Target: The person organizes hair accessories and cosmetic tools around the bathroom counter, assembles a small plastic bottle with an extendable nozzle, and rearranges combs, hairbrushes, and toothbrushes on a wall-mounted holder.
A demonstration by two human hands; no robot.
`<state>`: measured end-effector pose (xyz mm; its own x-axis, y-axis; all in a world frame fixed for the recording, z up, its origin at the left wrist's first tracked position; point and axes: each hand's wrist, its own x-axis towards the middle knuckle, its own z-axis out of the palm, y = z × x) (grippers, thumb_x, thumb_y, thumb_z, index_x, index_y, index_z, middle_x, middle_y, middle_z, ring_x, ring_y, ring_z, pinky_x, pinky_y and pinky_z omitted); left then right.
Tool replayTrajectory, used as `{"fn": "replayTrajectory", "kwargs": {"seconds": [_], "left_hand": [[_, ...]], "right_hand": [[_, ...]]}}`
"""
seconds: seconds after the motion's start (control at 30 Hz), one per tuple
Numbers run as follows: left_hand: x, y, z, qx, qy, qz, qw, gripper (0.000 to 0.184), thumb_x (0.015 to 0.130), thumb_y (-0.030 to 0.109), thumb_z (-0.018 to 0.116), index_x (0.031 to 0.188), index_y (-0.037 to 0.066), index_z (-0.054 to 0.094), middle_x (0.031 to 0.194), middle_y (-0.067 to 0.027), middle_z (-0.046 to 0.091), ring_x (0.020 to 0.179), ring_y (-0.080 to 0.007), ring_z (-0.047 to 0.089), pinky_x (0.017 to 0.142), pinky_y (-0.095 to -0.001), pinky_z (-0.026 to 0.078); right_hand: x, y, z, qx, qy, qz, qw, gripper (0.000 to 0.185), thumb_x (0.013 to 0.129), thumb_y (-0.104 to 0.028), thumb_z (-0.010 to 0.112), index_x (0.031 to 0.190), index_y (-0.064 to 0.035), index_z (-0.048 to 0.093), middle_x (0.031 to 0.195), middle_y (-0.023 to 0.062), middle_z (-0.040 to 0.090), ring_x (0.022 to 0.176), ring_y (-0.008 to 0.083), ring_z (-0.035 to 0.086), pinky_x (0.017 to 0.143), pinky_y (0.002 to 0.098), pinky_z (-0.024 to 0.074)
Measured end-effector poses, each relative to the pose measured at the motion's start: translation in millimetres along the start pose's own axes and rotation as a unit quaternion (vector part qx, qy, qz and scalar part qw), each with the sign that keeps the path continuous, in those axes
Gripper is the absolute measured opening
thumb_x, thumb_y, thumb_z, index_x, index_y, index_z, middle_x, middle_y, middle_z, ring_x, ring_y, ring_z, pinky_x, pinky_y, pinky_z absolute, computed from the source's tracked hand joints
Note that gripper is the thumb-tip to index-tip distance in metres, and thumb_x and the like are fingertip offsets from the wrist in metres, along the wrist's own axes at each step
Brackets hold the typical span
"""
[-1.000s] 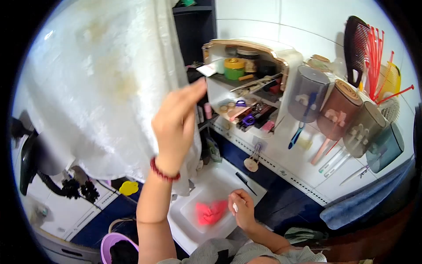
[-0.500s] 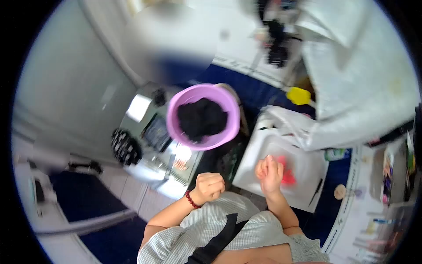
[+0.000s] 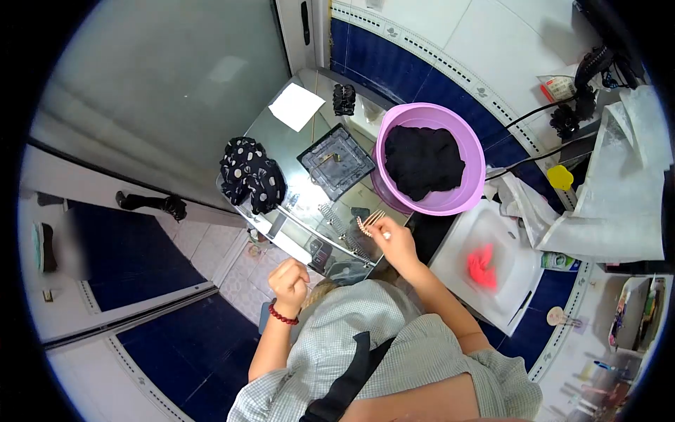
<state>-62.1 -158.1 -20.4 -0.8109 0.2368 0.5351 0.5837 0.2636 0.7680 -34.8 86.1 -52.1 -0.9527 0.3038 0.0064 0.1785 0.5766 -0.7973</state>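
Against the fingertips of the right hand (image 3: 395,245), drawn narrow, sits a hair comb (image 3: 364,226), whether gripped I can't tell; pinching its beaded edge seems surest. The left hand (image 3: 289,281) curls loosely, nothing showing.

Hair comb (image 3: 364,226) left of sink (image 3: 513,271)

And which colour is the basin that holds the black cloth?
The basin is light purple, slightly pinkish; it shows best in the head view.
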Motion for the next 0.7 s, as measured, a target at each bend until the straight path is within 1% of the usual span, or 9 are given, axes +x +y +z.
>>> {"fn": "replayTrajectory", "kwargs": {"seconds": [0.03,0.13,0.23,0.33,0.43,0.53,0.6,0.63,0.7], "left_hand": [[2.5,-6.8,-6.1,0.002,-0.003,0.0,1.0,0.011,0.054,-0.008,0.044,0.051,0.002,0.047,0.052,-0.009,0.048,0.046,-0.0205,0.05,0.043,-0.029,0.038],[10.6,-21.1,-13.1,-0.01,-0.027,-0.024,0.999,0.012,0.057,-0.008,0.044,0.053,0.002,0.049,0.054,-0.0087,0.049,0.048,-0.0215,0.051,0.045,-0.0299,0.04],[18.7,-31.4,-4.9,-0.015,-0.097,-0.072,0.993,0.014,0.062,-0.01,0.043,0.054,0.0,0.049,0.056,-0.0082,0.049,0.051,-0.0212,0.052,0.049,-0.0285,0.039],[15.5,-55.9,22.4,0.053,-0.238,-0.078,0.967,0.014,0.065,-0.009,0.048,0.07,0.001,0.056,0.072,-0.0111,0.055,0.068,-0.0228,0.057,0.056,-0.03,0.043],[19.8,-69.2,55.9,0.152,-0.307,0.072,0.937,0.019,0.072,0.001,0.056,0.091,0.004,0.058,0.094,-0.0104,0.056,0.089,-0.0224,0.056,0.072,-0.0333,0.046],[30.3,-84.1,75.8,0.231,-0.41,0.203,0.859,0.029,0.074,0.006,0.055,0.103,0.005,0.054,0.108,-0.0106,0.052,0.101,-0.0234,0.05,0.081,-0.0326,0.043],[36.7,-86.2,86.5,0.289,-0.426,0.279,0.811,0.023,0.076,0.012,0.053,0.099,0.008,0.055,0.103,-0.0059,0.052,0.098,-0.0207,0.05,0.079,-0.0324,0.041],[39.3,-86.0,90.4,0.306,-0.429,0.313,0.79,0.023,0.076,0.013,0.053,0.099,0.009,0.055,0.102,-0.0053,0.052,0.097,-0.0197,0.049,0.078,-0.032,0.04],[45.8,-81.6,92.8,0.333,-0.43,0.379,0.749,0.022,0.077,0.016,0.053,0.098,0.012,0.055,0.099,-0.0032,0.051,0.094,-0.0177,0.048,0.074,-0.0305,0.039]], "right_hand": [[0.7,-2.4,6.9,-0.112,-0.035,0.01,0.993,0.024,0.082,-0.029,0.065,0.089,-0.0076,0.057,0.079,0.0134,0.065,0.072,0.0327,0.065,0.058,0.04,0.0492],[-3.2,16.4,33.4,-0.233,-0.047,0.009,0.971,0.029,0.081,-0.029,0.066,0.096,-0.0079,0.054,0.083,0.012,0.065,0.071,0.0314,0.065,0.058,0.0391,0.0507],[-4.8,32.5,45.1,-0.258,-0.05,-0.028,0.964,0.033,0.08,-0.028,0.067,0.099,-0.007,0.05,0.086,0.0121,0.063,0.069,0.0304,0.064,0.058,0.0382,0.0519],[-4.9,36.8,46.8,-0.272,-0.052,-0.066,0.959,0.034,0.081,-0.026,0.064,0.103,-0.0046,0.05,0.085,0.0129,0.062,0.068,0.0289,0.064,0.057,0.0381,0.0524],[-3.7,17.8,34.6,-0.292,-0.065,-0.048,0.953,0.036,0.08,-0.021,0.061,0.109,-0.0022,0.05,0.089,0.0142,0.061,0.068,0.0276,0.064,0.057,0.0362,0.0526],[1.0,5.4,26.7,-0.36,-0.078,-0.058,0.928,0.045,0.076,-0.016,0.059,0.117,-0.0005,0.049,0.094,0.0155,0.06,0.065,0.0256,0.064,0.055,0.0328,0.0526],[3.9,8.6,32.6,-0.438,-0.075,-0.093,0.891,0.052,0.074,-0.015,0.059,0.122,0.0003,0.046,0.098,0.0158,0.059,0.061,0.0235,0.064,0.054,0.0297,0.0522],[4.4,13.3,38.4,-0.477,-0.073,-0.114,0.869,0.044,0.076,-0.015,0.057,0.116,0.0011,0.052,0.103,0.0181,0.059,0.058,0.0187,0.063,0.048,0.0273,0.05],[3.9,26.8,52.5,-0.53,-0.056,-0.142,0.834,0.036,0.078,-0.014,0.054,0.11,0.0025,0.056,0.106,0.0222,0.059,0.056,0.0169,0.062,0.044,0.0267,0.0485]]}}
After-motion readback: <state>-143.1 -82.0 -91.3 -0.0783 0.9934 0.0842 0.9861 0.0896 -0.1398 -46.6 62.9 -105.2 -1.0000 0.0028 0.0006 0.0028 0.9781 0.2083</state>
